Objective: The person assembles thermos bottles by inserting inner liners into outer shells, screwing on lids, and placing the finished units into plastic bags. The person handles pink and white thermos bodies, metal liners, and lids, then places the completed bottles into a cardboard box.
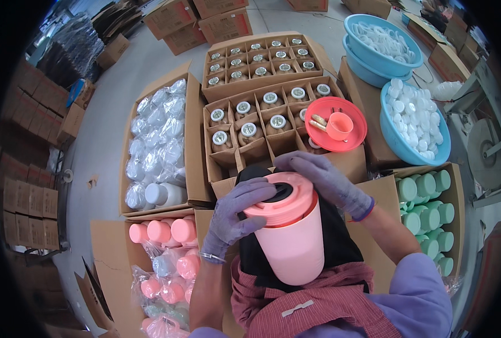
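Note:
A light-pink flask body (291, 253) stands slightly tilted against my lap. On its mouth sits a coral-pink screw-threaded top (281, 213) with a black round centre. The top sits askew, leaving a gap at its right side. My left hand (234, 217), in a grey-purple glove, grips the left side of the top, thumb at the threads and fingers over the upper face. Gloved likewise, my right hand (325, 179) curls over the far right rim of the top; its thumb is hidden.
Ahead is a divided carton (228, 183) of glass liners, with a red tray (349, 110) on its right corner. Blue basins (394, 147) hold white caps and rings. Cartons of wrapped clear pieces (191, 163), pink cups (159, 231) and green cups (429, 217) flank me.

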`<action>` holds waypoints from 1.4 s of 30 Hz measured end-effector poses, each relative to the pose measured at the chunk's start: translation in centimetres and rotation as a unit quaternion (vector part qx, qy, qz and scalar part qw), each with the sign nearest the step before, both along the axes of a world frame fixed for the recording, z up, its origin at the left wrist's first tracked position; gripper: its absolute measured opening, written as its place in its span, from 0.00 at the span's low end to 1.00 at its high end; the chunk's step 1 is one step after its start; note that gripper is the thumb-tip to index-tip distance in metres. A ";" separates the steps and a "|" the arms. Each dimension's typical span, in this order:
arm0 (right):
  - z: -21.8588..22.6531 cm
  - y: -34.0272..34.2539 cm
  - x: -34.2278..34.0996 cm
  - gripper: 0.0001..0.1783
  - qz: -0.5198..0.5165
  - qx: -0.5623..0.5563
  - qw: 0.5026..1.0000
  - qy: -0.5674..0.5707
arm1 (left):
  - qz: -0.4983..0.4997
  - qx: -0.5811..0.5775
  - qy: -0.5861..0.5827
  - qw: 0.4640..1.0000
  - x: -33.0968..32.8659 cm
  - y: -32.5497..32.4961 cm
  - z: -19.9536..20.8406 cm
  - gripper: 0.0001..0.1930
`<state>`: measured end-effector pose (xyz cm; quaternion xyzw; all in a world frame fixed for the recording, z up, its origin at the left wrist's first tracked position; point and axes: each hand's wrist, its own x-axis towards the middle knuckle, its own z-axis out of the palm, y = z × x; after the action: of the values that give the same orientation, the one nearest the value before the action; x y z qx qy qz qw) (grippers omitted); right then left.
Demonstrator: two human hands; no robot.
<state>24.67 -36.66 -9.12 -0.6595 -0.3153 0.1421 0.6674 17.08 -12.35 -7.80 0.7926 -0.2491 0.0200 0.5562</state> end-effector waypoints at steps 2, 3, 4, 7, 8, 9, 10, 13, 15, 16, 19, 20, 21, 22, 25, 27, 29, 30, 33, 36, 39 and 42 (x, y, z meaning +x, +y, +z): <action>-0.3 0.6 -0.8 0.16 0.009 0.008 1.000 -0.015 | -0.031 0.007 -0.006 0.999 0.3 -0.2 0.1 0.28; -1.6 0.8 -1.0 0.16 0.002 0.002 0.999 -0.038 | -0.030 0.005 -0.005 1.000 0.1 -0.2 -0.3 0.29; -1.8 0.9 -1.4 0.16 0.003 -0.019 0.999 -0.042 | -0.029 0.003 -0.001 1.000 -0.4 -0.1 -0.7 0.29; -2.7 2.1 -1.5 0.17 0.097 0.051 0.992 0.062 | 0.036 0.068 -0.018 0.997 -3.5 -0.6 -0.4 0.29; -3.0 2.5 -0.9 0.17 0.139 0.095 0.979 0.114 | 0.061 0.100 -0.023 0.993 -4.5 -1.2 0.5 0.30; -3.1 2.7 0.0 0.21 0.186 0.045 0.976 0.105 | 0.077 0.167 -0.070 0.981 -5.3 -1.8 1.7 0.29; -3.7 3.3 -0.1 0.22 0.231 0.105 0.945 0.207 | 0.096 0.213 -0.092 0.968 -6.1 -2.6 2.5 0.29; -6.0 5.4 -0.6 0.28 0.355 0.263 0.796 0.414 | 0.145 0.306 -0.128 0.932 -8.1 -4.8 4.1 0.24; -5.6 5.3 -0.4 0.29 0.318 0.233 0.831 0.394 | 0.158 0.254 -0.145 0.943 -7.9 -4.4 3.2 0.24; -5.2 5.0 -0.6 0.29 0.297 0.218 0.847 0.383 | 0.164 0.228 -0.153 0.948 -7.7 -4.0 2.4 0.24; -0.5 1.4 -3.1 0.21 0.101 0.049 0.993 -0.028 | 0.181 -0.003 -0.021 0.983 -5.7 -2.0 -0.7 0.17; 1.5 -0.2 -4.6 0.21 0.084 -0.016 0.982 -0.168 | 0.219 -0.121 0.110 0.962 -5.0 -2.3 -1.8 0.17; 3.5 -2.0 -6.3 0.22 0.047 -0.073 0.948 -0.306 | 0.225 -0.100 0.069 0.967 -3.6 -2.4 -4.1 0.18; 6.0 -3.6 -8.1 0.23 0.056 -0.125 0.923 -0.359 | 0.233 -0.079 0.027 0.969 -2.0 -2.6 -5.7 0.20; 8.4 -6.9 -10.4 0.26 0.062 -0.112 0.908 -0.400 | 0.120 0.199 -0.087 0.969 -0.8 -6.7 -7.4 0.19; 10.7 -8.7 -11.9 0.31 0.028 -0.235 0.923 -0.304 | 0.042 0.187 -0.089 0.977 -2.4 -7.3 -9.5 0.13; 10.7 -10.0 -12.8 0.37 -0.080 -0.321 0.900 -0.284 | -0.014 0.092 0.016 0.996 -4.3 -7.7 -5.9 0.10; 9.3 -10.6 -13.2 0.34 -0.158 -0.337 0.911 -0.178 | -0.080 0.033 0.109 0.990 -5.9 -7.6 -4.0 0.13; 4.8 -13.2 -11.0 0.27 -0.128 -0.404 0.896 -0.131 | -0.100 0.015 0.022 0.995 -11.9 -7.7 -3.3 0.21; 3.2 -13.4 -9.4 0.21 -0.097 -0.326 0.939 -0.058 | 0.078 -0.099 0.231 0.965 -14.1 -8.5 -3.3 0.25; 2.9 -12.2 -9.9 0.23 -0.070 -0.194 0.961 -0.183 | 0.139 -0.212 0.415 0.874 -11.5 -7.8 -5.5 0.19; 0.1 -12.6 -9.7 0.29 -0.089 -0.068 0.988 0.107 | 0.159 -0.076 0.119 0.977 -10.3 -9.0 -2.6 0.17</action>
<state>15.01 -49.28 -8.97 -0.7100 -0.1720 0.1730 0.6606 6.78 -21.32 -10.45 0.7739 -0.0501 0.0328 0.6304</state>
